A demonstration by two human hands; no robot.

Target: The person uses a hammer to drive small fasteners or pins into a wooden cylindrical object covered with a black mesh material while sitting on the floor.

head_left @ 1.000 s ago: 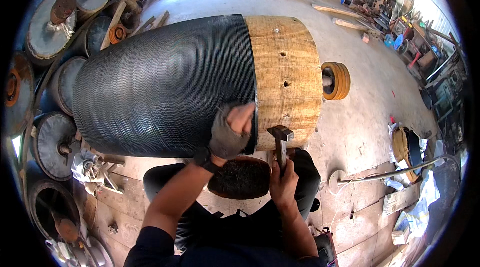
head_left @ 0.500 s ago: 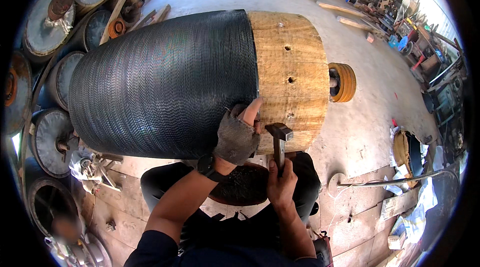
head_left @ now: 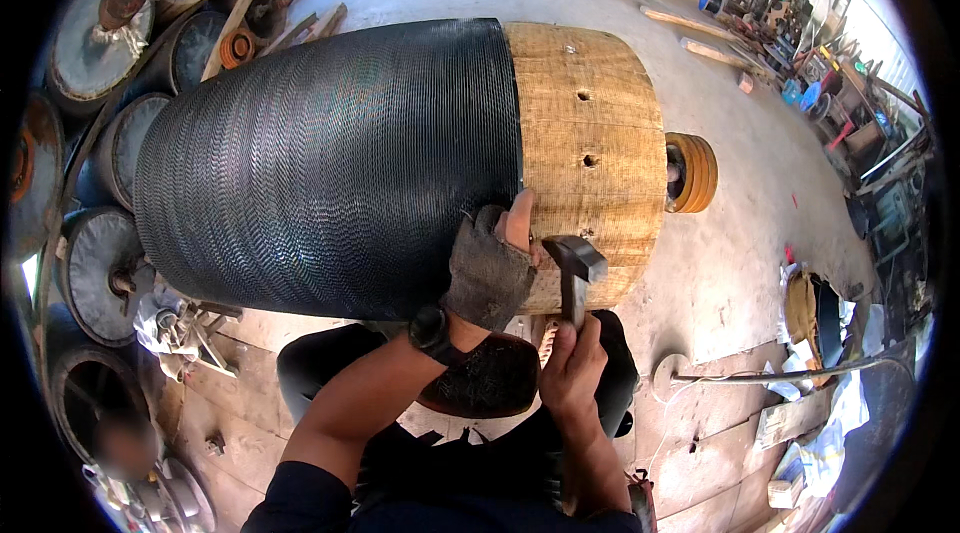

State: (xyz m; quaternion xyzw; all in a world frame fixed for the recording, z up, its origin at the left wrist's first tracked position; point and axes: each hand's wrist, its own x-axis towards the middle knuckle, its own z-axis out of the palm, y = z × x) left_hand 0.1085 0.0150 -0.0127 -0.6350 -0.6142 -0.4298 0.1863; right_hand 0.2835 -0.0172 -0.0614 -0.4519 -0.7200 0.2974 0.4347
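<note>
Right hand [head_left: 573,370] is wrapped round a hammer [head_left: 576,275] at the near side of the roller [head_left: 330,163]; gloved left hand [head_left: 492,273], half-curled on its black covering's edge, hides anything held; floor [head_left: 750,193] stretches right of the roller.

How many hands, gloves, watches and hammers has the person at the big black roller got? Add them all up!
2 hands: left hand and right hand
1 grey glove
1 black watch
1 hammer
Total: 5

Hammer handle [head_left: 573,304] partly hidden
</note>
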